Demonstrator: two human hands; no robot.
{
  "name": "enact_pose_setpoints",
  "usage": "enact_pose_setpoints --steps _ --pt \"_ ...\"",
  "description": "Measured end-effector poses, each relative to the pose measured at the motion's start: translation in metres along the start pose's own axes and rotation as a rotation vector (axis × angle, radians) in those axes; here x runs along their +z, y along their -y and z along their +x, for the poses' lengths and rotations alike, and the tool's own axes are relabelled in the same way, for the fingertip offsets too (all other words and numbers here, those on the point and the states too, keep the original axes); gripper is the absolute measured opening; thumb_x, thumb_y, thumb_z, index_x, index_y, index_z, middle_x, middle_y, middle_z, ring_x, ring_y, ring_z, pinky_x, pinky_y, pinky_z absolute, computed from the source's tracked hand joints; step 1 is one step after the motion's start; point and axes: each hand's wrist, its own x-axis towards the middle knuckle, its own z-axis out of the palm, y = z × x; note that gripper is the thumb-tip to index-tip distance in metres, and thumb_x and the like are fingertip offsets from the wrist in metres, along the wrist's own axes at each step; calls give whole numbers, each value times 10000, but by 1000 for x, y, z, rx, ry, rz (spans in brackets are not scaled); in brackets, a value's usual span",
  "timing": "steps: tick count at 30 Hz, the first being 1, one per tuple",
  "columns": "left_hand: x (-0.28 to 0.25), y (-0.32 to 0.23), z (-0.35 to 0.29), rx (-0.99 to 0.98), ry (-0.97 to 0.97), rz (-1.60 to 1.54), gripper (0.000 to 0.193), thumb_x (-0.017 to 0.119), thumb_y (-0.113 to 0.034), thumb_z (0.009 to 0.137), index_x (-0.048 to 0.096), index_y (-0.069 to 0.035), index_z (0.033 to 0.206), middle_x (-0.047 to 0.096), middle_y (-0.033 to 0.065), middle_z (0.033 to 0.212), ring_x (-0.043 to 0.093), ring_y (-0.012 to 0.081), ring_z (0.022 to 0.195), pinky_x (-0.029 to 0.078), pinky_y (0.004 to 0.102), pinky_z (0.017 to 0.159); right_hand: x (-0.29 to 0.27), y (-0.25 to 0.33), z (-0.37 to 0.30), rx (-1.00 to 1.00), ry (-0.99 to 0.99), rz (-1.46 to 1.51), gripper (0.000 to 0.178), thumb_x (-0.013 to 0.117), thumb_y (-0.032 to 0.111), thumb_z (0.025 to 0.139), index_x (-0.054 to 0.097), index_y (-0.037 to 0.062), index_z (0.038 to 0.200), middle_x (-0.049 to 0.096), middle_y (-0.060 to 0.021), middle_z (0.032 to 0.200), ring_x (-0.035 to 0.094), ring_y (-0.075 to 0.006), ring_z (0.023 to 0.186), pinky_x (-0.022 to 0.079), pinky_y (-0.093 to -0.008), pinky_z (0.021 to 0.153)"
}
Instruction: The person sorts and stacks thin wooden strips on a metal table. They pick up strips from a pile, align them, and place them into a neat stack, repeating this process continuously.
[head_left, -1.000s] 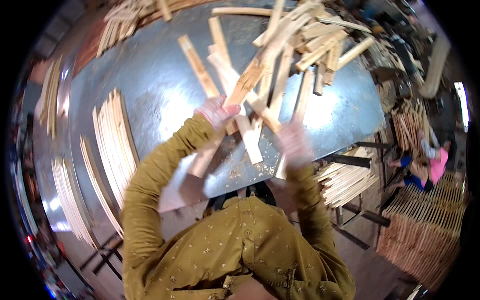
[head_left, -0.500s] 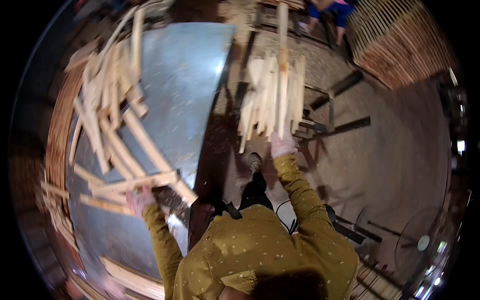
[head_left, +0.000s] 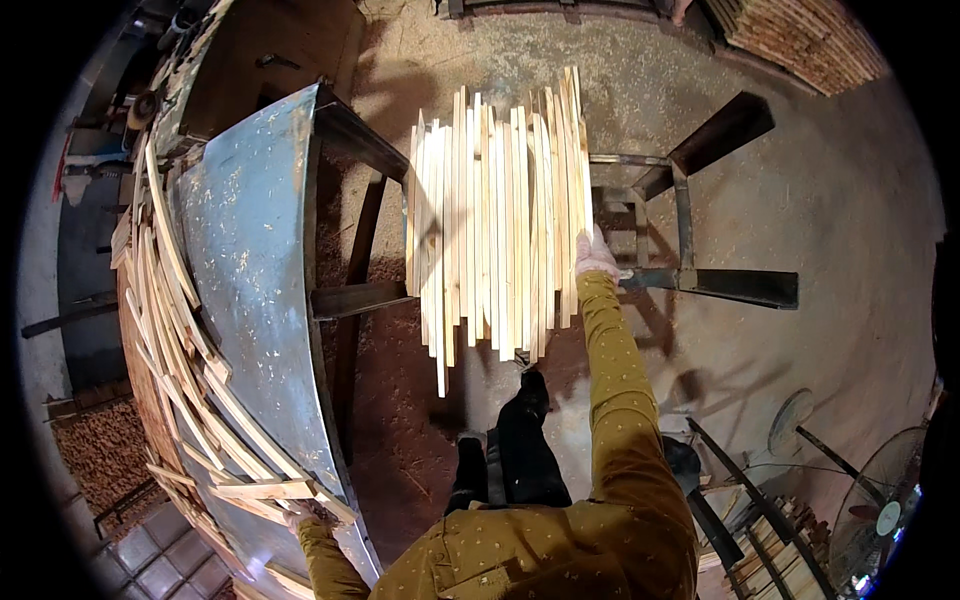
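My right hand [head_left: 597, 253] is closed at the right edge of a layer of pale wooden strips [head_left: 485, 230], around the near end of the outermost one. The strips lie side by side, lengthwise away from me, with uneven ends, across a low dark metal frame [head_left: 685, 225]. Off to the lower left, my left hand [head_left: 298, 515] is closed at a short wooden strip [head_left: 265, 490] that lies crosswise over others at the metal table's edge. Its fingers are partly hidden under the wood.
A blue-grey metal table [head_left: 255, 230] stands at left, with a loose heap of wooden strips [head_left: 170, 330] along its far side. Dark beams [head_left: 740, 287] stick out right of the frame. A fan [head_left: 888, 517] stands at lower right, and stacked slats [head_left: 800, 40] at upper right.
The view has swung left to right, so the table now sits farther left. My right hand moved with its strip from above the layer to the layer's right edge. My left hand stays at the crosswise strip.
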Motion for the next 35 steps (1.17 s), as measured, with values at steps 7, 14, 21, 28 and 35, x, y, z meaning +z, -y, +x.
enact_pose_setpoints --steps 7,14,21,28,35 --pt "18 14 -36 -4 75 -76 619 699 -269 876 461 -69 1411 569 228 1308 586 335 1171 491 440 968 -31 42 15 88 277 -308 695 352 593 975 363 146 1506 432 -182 1494 432 -362 1363 375 -432 1096" --pt "14 20 -30 12 163 -306 575 708 -250 868 505 -29 1359 583 213 1293 580 306 1183 485 420 967 -47 131 -82 -772 83 326 572 482 379 978 415 -1 1399 563 -205 1296 583 -333 1153 520 -485 951" --pt "9 130 -45 -195 990 -1912 563 553 29 767 457 56 1321 642 207 939 678 349 796 611 513 715 61 254 -407 -1509 379 552 532 578 222 930 481 -80 1357 662 -248 1141 675 -336 1010 584 -376 843" --pt "-23 245 -34 -134 1216 -2319 796 696 -604 823 499 -14 1321 630 94 767 621 179 566 571 332 534 209 361 -603 -1552 436 -1078 866 691 403 843 240 138 1533 447 -228 1449 436 -411 1325 357 -462 1112" --pt "-6 346 15 -18 722 -1931 734 651 -534 884 474 -28 1386 674 144 859 643 260 622 573 422 528 203 369 -695 -1198 1035 -961 828 711 495 775 439 114 1458 502 -235 1415 507 -358 1304 401 -416 1097"
